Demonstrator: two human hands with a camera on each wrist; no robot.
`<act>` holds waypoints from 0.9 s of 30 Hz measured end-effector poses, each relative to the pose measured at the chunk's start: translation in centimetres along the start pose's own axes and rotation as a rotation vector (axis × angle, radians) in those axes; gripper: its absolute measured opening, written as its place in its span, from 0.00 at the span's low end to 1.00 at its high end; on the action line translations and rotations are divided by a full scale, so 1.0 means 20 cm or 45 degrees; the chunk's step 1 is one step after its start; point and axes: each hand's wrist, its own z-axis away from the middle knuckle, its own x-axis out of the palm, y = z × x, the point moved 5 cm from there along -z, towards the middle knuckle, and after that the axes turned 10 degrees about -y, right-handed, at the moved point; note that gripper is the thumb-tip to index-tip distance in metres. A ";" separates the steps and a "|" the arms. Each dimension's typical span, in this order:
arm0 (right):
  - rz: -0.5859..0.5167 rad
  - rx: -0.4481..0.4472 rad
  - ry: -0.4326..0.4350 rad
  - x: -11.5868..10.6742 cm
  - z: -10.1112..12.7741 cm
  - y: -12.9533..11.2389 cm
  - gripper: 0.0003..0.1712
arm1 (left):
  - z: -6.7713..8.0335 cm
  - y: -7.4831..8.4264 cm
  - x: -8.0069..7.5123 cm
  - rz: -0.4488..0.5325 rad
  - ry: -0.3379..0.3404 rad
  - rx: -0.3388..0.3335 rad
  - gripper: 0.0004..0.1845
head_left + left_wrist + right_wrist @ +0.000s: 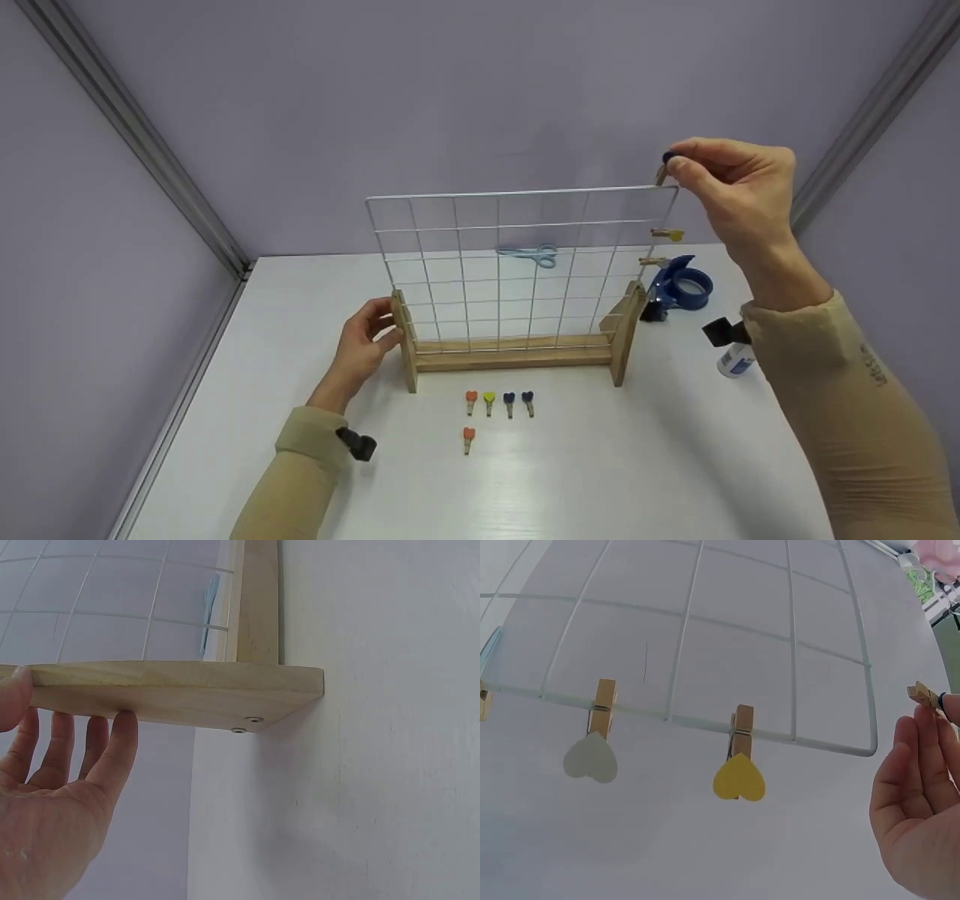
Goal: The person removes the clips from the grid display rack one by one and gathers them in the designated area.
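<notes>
A white tabletop [675,465] carries a white wire grid panel [517,262] standing upright in a wooden stand [510,356]. The left hand [364,341] rests straight-fingered against the stand's left foot, steadying it. The right hand [731,187] pinches a small wooden clothespin with a dark blue heart [666,166], held just above the panel's top right corner and not yet clipped on. Two heart clothespins [739,757] already hang on the panel's right edge, so the pegging looks partly done. Five more heart clothespins [495,409] lie in front of the stand, apparently left to do. Behind the panel lie pale blue scissors [536,255]; to its right, a blue tape dispenser [682,285] and a small white bottle [735,358]. Nothing blocks the corner.
</notes>
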 end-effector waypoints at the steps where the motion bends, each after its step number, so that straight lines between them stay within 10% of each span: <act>1: 0.007 0.002 0.006 0.00 0.01 -0.01 0.10 | 0.00 0.00 0.00 -0.002 0.001 0.002 0.27; 14: 0.016 0.047 -0.114 0.14 0.25 -0.01 0.06 | 0.00 0.01 0.00 0.022 0.006 0.018 0.28; 27: 0.081 0.468 -0.396 0.42 0.67 0.34 0.05 | 0.00 0.00 0.00 0.023 0.000 0.003 0.28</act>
